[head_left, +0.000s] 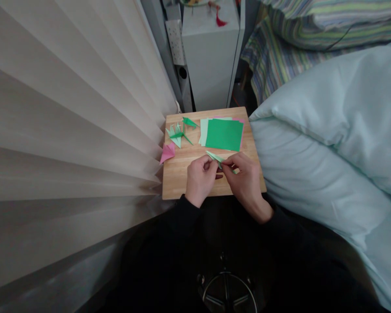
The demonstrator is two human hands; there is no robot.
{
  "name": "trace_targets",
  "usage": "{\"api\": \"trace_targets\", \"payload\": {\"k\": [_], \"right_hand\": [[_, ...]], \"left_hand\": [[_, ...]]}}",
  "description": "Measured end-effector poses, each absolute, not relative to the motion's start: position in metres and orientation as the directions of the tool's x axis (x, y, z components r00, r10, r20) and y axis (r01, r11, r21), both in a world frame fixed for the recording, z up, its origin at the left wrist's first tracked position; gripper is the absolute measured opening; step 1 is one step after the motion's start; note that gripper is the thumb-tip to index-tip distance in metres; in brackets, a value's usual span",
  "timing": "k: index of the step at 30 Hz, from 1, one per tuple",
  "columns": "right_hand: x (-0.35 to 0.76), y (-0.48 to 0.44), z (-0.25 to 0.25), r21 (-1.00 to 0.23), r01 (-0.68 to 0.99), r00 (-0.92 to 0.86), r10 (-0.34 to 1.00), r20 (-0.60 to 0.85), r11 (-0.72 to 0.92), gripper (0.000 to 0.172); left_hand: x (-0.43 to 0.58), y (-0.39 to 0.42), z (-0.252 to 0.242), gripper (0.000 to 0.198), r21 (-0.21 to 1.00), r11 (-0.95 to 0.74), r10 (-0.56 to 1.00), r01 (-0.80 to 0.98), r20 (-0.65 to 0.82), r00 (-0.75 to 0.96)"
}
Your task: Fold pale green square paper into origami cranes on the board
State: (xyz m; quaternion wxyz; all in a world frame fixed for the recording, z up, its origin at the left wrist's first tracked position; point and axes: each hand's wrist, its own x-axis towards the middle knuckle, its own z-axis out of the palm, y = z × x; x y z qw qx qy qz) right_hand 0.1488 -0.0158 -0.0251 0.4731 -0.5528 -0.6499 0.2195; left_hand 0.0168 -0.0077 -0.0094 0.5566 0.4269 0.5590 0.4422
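Between my two hands is a narrow folded piece of light green origami paper [214, 155], above the near half of a small wooden table [179, 178]. My left hand [200, 176] pinches it from the left, fingers curled. From the right, my right hand [246, 178] grips it between thumb and fingertips. Part of the paper is hidden behind the fingers. Just beyond my hands lies a stack of paper sheets [224, 134], dark green on top, with light green and pink edges showing. Folded green paper cranes [176, 134] and a pink folded paper piece [168, 152] rest at the table's left side.
A pleated pale curtain [84, 108] hangs along the table's left edge. To the right, a pale blue quilt [313, 152] bulges against the table. A white cabinet [210, 65] stands behind it, near a striped cloth [273, 61]. Chair base metalwork [226, 291] shows below.
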Motion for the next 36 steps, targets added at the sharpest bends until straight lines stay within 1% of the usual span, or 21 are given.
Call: {"api": "trace_targets", "payload": {"k": [5,10,14,16,19,23,28,32,36], "right_hand": [[0.148,-0.017,-0.024,-0.721,0.573,-0.029,0.889,0.457,0.39,0.022],[0.147,-0.018,-0.026,-0.658,0.622,-0.091,0.873,0.479,0.426,0.022],[0.147,-0.019,-0.026,-0.609,0.649,-0.131,0.855,0.502,0.456,0.026],[0.148,-0.017,-0.025,-0.615,0.638,-0.138,0.855,0.5,0.463,0.027],[0.151,-0.015,-0.023,-0.662,0.602,-0.136,0.874,0.466,0.447,0.027],[0.155,-0.012,-0.022,-0.702,0.59,-0.137,0.906,0.4,0.399,0.026],[0.156,-0.011,-0.025,-0.688,0.614,-0.151,0.914,0.378,0.386,0.02],[0.155,-0.013,-0.026,-0.627,0.657,-0.179,0.895,0.409,0.419,0.019],[0.154,-0.016,-0.023,-0.523,0.707,-0.25,0.86,0.446,0.476,0.021]], "left_hand": [[0.018,-0.008,-0.011,0.023,0.965,0.256,0.966,-0.057,-0.258,-0.03],[0.02,-0.01,-0.01,0.02,0.96,0.264,0.963,-0.094,-0.268,-0.024],[0.017,-0.008,-0.013,0.021,0.947,0.29,0.954,-0.136,-0.298,-0.044],[0.016,-0.007,-0.015,0.025,0.934,0.308,0.945,-0.181,-0.322,-0.052],[0.016,-0.005,-0.017,0.028,0.923,0.322,0.938,-0.213,-0.342,-0.064],[0.017,-0.003,-0.017,0.028,0.92,0.341,0.929,-0.192,-0.36,-0.079],[0.016,-0.001,-0.017,0.034,0.909,0.382,0.913,-0.164,-0.399,-0.083],[0.015,0.0,-0.019,0.036,0.9,0.402,0.904,-0.169,-0.42,-0.081],[0.014,0.0,-0.018,0.036,0.902,0.395,0.907,-0.173,-0.413,-0.083]]}}
